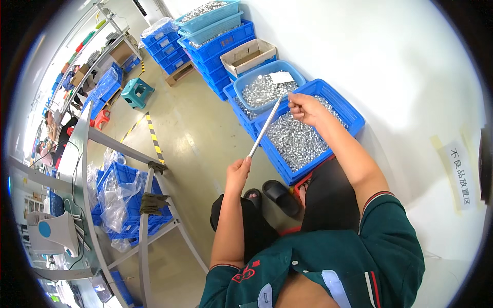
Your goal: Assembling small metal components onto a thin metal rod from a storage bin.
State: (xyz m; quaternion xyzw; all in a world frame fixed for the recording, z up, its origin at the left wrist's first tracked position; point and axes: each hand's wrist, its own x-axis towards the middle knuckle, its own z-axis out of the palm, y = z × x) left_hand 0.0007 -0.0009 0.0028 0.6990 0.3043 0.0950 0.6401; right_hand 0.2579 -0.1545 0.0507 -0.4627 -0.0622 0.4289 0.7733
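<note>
Above the blue crate (343,105), a metal rod (264,128) spans both hands' fingers (245,162).

A long thin silver rod (265,128) is sloping up and to the right over the near left corner of a blue crate (354,114). The crate is sitting on the floor and is holding a heap of small shiny metal pieces (298,138).

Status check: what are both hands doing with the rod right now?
Left hand grips thin silver metal rod at its lower end. Right hand pinches upper end, over blue plastic crate of small shiny metal parts. Nothing blocking.
</note>
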